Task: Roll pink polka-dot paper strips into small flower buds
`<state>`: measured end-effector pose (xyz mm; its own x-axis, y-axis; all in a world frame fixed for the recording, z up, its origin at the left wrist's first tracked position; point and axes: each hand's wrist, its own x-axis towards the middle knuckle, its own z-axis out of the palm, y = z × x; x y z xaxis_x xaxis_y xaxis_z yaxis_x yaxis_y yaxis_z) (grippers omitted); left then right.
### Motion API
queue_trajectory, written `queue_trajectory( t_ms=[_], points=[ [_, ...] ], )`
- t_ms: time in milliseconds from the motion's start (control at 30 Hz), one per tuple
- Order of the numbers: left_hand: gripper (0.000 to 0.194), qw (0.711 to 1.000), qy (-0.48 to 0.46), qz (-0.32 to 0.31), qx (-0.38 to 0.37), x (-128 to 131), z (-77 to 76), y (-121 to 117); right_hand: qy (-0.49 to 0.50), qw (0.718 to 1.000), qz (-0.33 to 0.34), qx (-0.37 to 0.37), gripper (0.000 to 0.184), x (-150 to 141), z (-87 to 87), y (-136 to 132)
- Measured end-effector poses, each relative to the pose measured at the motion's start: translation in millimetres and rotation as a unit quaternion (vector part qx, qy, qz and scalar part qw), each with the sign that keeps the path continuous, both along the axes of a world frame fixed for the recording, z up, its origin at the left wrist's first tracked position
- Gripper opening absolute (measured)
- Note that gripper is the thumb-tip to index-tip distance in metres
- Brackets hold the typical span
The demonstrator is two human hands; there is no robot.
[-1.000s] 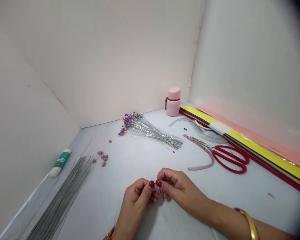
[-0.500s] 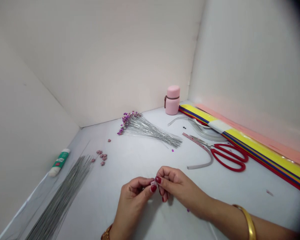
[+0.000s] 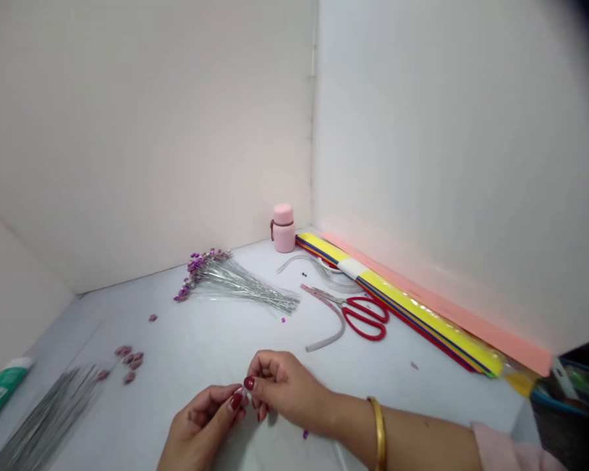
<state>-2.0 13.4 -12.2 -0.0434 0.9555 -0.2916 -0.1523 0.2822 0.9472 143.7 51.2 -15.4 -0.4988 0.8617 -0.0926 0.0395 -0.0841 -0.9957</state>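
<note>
Low in the middle of the head view, a small pinkish-white piece [image 3: 246, 393] is pinched between thumb and fingers of my left hand [image 3: 201, 425]. My right hand [image 3: 289, 392] meets it from the other side, thumb and forefinger closed at its edge; most of the piece is hidden by fingertips. Small pink star-like pieces [image 3: 129, 377] lie in a cluster to the left. Beyond my hands rests a bundle of silvery wires with purple and pink tips [image 3: 245, 284]. A bundle of bare grey wires [image 3: 44, 418] lies at lower left.
Red-handled scissors [image 3: 366, 317] lie right of centre beside a curled pale strip [image 3: 331, 337]. Colored paper strips [image 3: 412, 304] run along the right wall. A pink flask [image 3: 284, 229] stands in the back corner. A green glue stick [image 3: 2, 392] lies at far left.
The view has swung to the right, so things on the table appear further left, and a dark bin-like container shows at right. Both hands remain together at the small piece.
</note>
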Motion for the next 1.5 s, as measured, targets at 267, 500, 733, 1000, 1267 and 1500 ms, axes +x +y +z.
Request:
queue_trajectory(
  t_ms=[267, 500, 733, 1000, 1267, 1500],
  points=[
    [0.032, 0.997, -0.002, 0.069, 0.039, 2, -0.9, 4, -0.191, 0.954, -0.153, 0.174, 0.014, 31, 20.1, 33],
    [0.035, 0.995, -0.031, 0.075, 0.065, -2, -5.2, 4, -0.443, 0.818, -0.267, 0.252, 0.022, 118, 58.1, 30],
    [0.033, 0.995, -0.029, 0.042, 0.080, -4, -10.4, 5, -0.570, 0.757, -0.235, 0.217, 0.041, 166, 32.4, 14],
    [0.022, 0.996, -0.056, 0.039, 0.060, -8, 3.6, -4, -0.538, 0.766, -0.271, 0.224, 0.052, 172, 27.6, 11],
    [0.016, 0.989, -0.119, 0.046, 0.069, -13, -0.3, -1, -0.295, 0.876, -0.163, 0.345, 0.041, 86, 43.4, 8],
    [0.015, 0.986, -0.141, 0.069, 0.052, -13, -0.9, 2, -0.281, 0.891, -0.014, 0.356, 0.022, 24, 43.2, 5]
  ],
)
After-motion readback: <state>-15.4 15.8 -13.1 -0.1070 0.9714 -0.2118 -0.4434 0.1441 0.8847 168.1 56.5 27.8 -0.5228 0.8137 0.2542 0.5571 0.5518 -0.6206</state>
